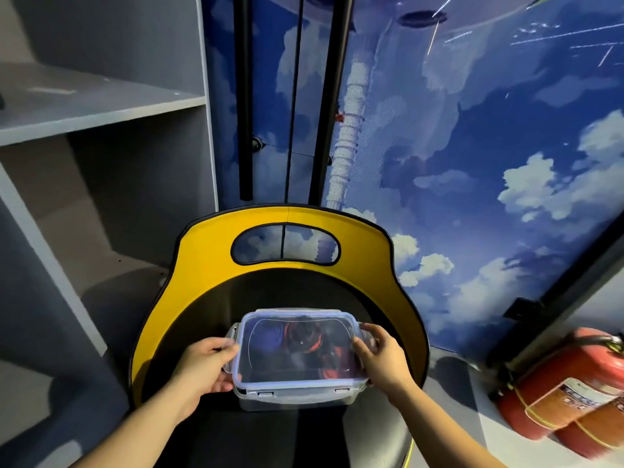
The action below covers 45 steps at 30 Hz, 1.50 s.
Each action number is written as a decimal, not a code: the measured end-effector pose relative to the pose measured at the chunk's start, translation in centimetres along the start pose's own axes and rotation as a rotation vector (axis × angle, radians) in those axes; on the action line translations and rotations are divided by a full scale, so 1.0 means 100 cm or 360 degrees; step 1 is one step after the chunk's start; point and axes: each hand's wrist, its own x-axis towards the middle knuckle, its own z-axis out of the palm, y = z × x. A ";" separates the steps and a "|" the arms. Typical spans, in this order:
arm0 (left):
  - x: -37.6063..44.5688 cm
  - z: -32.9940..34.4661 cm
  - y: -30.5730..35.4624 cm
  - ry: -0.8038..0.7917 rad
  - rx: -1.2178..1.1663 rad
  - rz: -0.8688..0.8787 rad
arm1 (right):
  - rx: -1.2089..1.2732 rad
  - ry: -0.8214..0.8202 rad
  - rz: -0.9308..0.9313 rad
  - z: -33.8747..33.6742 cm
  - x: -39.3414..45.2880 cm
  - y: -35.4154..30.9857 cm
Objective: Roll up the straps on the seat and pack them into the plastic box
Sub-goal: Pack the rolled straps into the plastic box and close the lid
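Observation:
A clear plastic box (297, 395) with its lid on stands on the black seat (236, 430) of a yellow-backed chair (202, 255). Through the lid I see rolled straps (305, 339), blue, orange and black. My left hand (206, 364) grips the box's left side, fingers at the side clip. My right hand (381, 358) holds the right side, fingers curled over the right clip and lid edge.
Grey shelving (84, 113) rises on the left. A wall with a blue sky print (472, 163) stands behind the chair, with black poles (245, 96) in front of it. Two red fire extinguishers (567, 396) lie on the floor at the right.

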 end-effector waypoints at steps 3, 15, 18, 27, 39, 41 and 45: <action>-0.003 0.002 -0.001 0.0032 0.0075 0.0089 | -0.0059 0.0019 -0.0036 -0.001 -0.002 0.002; 0.004 0.019 -0.012 0.0155 0.0320 0.0098 | -0.0627 0.0017 -0.0024 -0.005 0.001 0.000; 0.005 0.018 -0.014 0.0179 0.0325 0.0126 | -0.0529 0.0007 -0.0030 -0.003 0.000 0.005; 0.006 0.019 -0.021 0.0277 0.0262 0.0207 | -0.0323 0.0034 -0.0020 0.002 -0.004 0.009; 0.004 0.017 -0.020 0.0140 0.0058 0.0303 | -0.0158 0.0032 0.0028 0.007 0.003 0.020; 0.006 0.015 -0.020 0.0135 0.0033 0.0306 | -0.0108 0.0022 0.0039 0.008 0.005 0.023; 0.009 0.016 -0.023 0.0145 0.0200 0.0375 | -0.0073 0.0064 -0.0018 0.012 0.005 0.028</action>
